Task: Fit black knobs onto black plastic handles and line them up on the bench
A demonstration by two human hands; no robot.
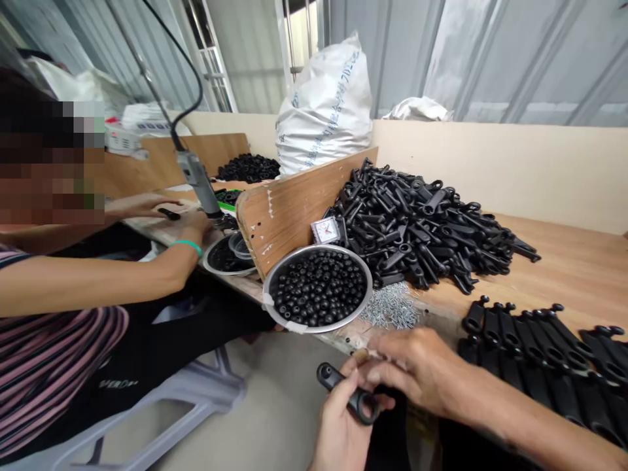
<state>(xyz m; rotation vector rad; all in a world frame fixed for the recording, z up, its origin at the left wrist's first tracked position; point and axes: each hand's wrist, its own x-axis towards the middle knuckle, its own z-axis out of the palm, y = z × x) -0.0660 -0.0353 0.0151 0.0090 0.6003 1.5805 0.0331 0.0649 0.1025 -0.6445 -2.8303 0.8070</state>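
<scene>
At far left a co-worker (49,366) in a striped top sits at the worktop (579,275), one hand (142,206) on a small black part and the other (191,226) just under a hanging electric screwdriver (199,183). Beside that hand is a shallow steel bowl (220,261) of black pieces, then a tilted wooden board (275,216). Right of the board, a larger steel bowl (318,288) holds black beads, next to a small gauge (325,230) propped against a big heap of black handles (417,222). A spill of screws (390,307) lies between bowl and heap, and a white sack (326,108) stands behind. At the bottom, the person's left hand (341,425) is closed around a black handle (343,389), below the worktop edge. The right hand (417,366) is just above it, fingers drawn together; whether they pinch anything is too small to tell. Rows of black handles (534,366) lie at far right.
</scene>
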